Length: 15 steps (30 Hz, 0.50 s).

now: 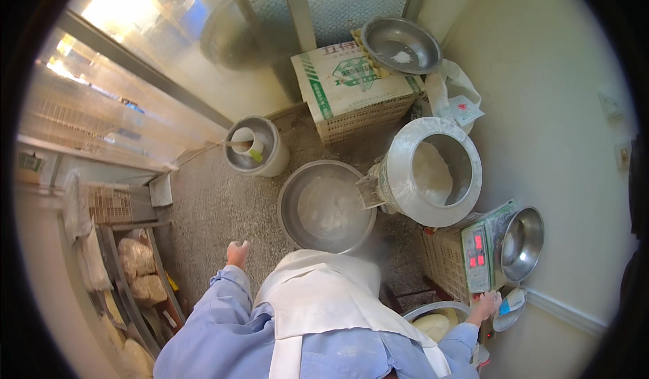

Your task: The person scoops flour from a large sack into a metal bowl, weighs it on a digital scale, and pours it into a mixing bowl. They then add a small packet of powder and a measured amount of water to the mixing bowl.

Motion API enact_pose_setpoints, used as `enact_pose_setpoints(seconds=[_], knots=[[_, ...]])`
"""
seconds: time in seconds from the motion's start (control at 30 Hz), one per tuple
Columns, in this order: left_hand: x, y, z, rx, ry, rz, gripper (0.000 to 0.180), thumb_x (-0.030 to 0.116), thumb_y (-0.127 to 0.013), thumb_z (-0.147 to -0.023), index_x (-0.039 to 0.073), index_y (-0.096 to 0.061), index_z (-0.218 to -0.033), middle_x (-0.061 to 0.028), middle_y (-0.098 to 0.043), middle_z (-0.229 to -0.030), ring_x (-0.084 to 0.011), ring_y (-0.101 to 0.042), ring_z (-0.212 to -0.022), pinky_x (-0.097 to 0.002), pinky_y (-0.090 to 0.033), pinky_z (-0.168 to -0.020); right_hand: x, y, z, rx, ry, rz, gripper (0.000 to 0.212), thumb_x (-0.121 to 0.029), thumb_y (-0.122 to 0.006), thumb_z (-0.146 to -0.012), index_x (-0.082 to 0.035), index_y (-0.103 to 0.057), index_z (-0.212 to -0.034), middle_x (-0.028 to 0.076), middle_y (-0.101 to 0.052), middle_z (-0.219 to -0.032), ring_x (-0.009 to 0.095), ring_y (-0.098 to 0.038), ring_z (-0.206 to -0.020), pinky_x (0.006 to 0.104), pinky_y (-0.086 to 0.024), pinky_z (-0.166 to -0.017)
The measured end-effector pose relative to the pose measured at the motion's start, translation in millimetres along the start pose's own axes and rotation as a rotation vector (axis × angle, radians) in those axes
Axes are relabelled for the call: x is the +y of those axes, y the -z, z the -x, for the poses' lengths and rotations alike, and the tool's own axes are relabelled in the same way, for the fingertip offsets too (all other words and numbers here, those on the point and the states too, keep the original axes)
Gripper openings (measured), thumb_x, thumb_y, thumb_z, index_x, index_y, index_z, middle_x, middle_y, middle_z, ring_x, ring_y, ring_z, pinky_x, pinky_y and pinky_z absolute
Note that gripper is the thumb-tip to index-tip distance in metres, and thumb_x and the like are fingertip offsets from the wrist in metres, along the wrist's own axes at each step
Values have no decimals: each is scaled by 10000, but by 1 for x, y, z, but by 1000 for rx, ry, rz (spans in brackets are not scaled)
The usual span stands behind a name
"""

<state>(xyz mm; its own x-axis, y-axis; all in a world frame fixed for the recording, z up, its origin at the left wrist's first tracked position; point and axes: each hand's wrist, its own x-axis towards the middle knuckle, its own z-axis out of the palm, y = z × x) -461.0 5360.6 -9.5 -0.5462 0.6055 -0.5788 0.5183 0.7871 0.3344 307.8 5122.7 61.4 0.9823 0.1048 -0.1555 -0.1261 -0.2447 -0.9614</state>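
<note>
My left hand hangs over the speckled floor at the left of my white apron. Its fingers are curled in, and nothing shows in them. My right hand reaches out at the right, by the near edge of a digital scale with a lit red display. Beside its fingertips is a blue-and-white packet at a small metal bowl; whether the fingers grip it cannot be made out. A shiny steel bowl rests on the scale.
A wide metal basin stands on the floor before me, under the outlet of a round metal machine holding white powder. Beyond are a bucket, a carton and another basin. A dough-filled bowl sits near my right forearm.
</note>
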Motion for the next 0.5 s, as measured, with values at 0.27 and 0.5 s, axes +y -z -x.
enact_pose_setpoints(seconds=[0.27, 0.5], knots=[[36, 7, 6, 12, 53, 104, 543, 301, -651, -728, -79, -530, -1097, -225, -573, -1077, -317, -548, -1023, -362, -425, -862, -6, -91, 50, -192, 285, 509, 322, -75, -515, -823, 20, -476, -1128, 136, -549, -1015, 184, -553, -869, 269, -464, -738], [18, -5, 49, 56, 157, 268, 512, 280, -623, -766, -80, -518, -1114, -211, -570, -1088, -281, -549, -1016, -341, -427, -851, 3, -174, 69, -637, 101, 440, 319, -68, -506, -844, 15, -456, -1147, 133, -558, -1010, 176, -576, -809, 272, -494, -667]])
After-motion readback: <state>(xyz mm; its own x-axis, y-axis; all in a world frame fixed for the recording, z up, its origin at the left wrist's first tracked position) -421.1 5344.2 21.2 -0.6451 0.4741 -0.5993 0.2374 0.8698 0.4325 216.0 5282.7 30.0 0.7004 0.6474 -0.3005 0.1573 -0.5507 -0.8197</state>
